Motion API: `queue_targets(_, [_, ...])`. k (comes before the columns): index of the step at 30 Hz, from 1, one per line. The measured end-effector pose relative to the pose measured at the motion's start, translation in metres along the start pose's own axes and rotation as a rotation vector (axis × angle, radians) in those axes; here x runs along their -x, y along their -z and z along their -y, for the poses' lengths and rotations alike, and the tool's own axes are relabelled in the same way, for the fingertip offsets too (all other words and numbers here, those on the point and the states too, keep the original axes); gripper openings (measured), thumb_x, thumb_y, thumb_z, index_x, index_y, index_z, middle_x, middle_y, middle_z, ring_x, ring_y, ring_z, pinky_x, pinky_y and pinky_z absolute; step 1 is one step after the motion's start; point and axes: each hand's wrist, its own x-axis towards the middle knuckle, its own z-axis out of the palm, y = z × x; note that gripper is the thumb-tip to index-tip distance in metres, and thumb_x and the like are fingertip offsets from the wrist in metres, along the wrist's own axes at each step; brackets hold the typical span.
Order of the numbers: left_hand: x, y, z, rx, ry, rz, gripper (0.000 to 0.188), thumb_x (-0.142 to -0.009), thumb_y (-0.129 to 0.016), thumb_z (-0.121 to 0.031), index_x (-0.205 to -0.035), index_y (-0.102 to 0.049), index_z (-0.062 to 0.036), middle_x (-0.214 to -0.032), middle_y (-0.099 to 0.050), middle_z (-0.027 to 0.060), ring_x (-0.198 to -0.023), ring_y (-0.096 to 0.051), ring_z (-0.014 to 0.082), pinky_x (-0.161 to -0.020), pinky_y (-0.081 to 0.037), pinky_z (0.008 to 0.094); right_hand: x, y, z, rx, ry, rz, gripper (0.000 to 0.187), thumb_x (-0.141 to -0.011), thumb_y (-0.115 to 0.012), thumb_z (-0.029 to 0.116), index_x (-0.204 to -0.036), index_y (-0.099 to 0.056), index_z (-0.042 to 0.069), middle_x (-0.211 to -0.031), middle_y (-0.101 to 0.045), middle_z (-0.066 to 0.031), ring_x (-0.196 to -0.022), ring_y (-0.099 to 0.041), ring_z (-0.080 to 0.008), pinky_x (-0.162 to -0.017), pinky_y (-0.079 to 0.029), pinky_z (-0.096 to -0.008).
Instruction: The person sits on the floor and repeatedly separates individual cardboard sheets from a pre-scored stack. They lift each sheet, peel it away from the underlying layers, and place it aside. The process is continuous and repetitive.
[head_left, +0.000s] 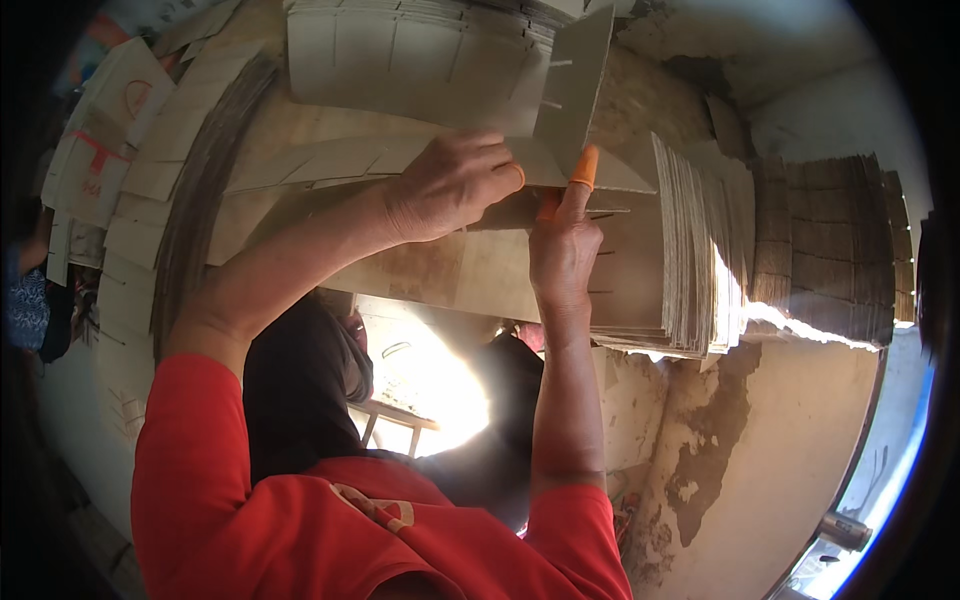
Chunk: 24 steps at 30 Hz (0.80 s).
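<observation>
A long slotted cardboard strip [330,163] lies crosswise in front of me, its middle behind my hands. A shorter slotted cardboard piece [575,85] stands tilted up from it, its lower end beside my right fingertips. My right hand [565,235], with orange finger covers on two fingers, is closed on the cardboard where the pieces meet. My left hand [455,185] is curled closed against the long strip, left of the upright piece. An orange cover shows at one of its fingers too. What its fingers hold is hidden.
Slotted cardboard sheets stand in a thick stack [690,250] at the right, with a darker stack [825,245] beyond. Another pile [410,60] lies at the back. More cardboard [150,190] lines the left side. Below the work surface is a bright stool [395,415].
</observation>
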Motion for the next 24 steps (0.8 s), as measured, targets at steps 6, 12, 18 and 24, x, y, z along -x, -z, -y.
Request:
queue_targets(6, [-0.025, 0.035, 0.01, 0.444, 0.5, 0.144, 0.037, -0.067, -0.081, -0.026, -0.083, -0.06, -0.0002, -0.078, -0.06, 0.0098, -0.073, -0.058, 0.0251, -0.066, -0.048, 0.0363, 0.004, 0.007, -0.001, -0.065, 0.06, -0.162, 0.043, -0.084, -0.054, -0.003, -0.124, -0.041, 0.003, -0.078, -0.063, -0.015, -0.06, -0.063, -0.0313, -0.05, -0.05, -0.0382])
queue_targets(12, [-0.053, -0.004, 0.12, -0.198, 0.351, 0.056, 0.053, -0.065, -0.081, -0.021, -0.107, -0.054, -0.003, -0.1, -0.058, 0.0098, -0.1, -0.052, 0.0264, -0.084, -0.044, 0.0381, 0.001, 0.009, 0.01, -0.132, 0.046, -0.241, 0.024, -0.091, -0.053, 0.003, -0.115, -0.05, 0.003, -0.09, -0.066, -0.0149, -0.069, -0.066, -0.0268, -0.059, -0.051, -0.0321])
queue_targets(18, [-0.062, -0.058, 0.166, -0.537, 0.426, 0.082, 0.05, -0.064, -0.077, -0.016, -0.107, -0.052, -0.0054, -0.104, -0.054, 0.0086, -0.105, -0.049, 0.0275, -0.088, -0.04, 0.0406, -0.004, 0.012, 0.008, -0.144, 0.163, -0.282, 0.033, -0.087, -0.054, -0.005, -0.119, -0.048, -0.002, -0.087, -0.065, -0.0155, -0.064, -0.066, -0.027, -0.054, -0.051, -0.0308])
queue_targets(24, [-0.055, -0.06, 0.188, -0.49, 0.254, -0.027, 0.033, -0.066, -0.067, -0.01, -0.096, -0.055, -0.0076, -0.096, -0.057, 0.0075, -0.1, -0.053, 0.0268, -0.083, -0.041, 0.0389, -0.004, 0.014, 0.01, -0.138, 0.15, -0.259, 0.041, -0.085, -0.053, -0.007, -0.124, -0.047, 0.002, -0.088, -0.066, -0.0143, -0.064, -0.065, -0.0262, -0.056, -0.051, -0.0292])
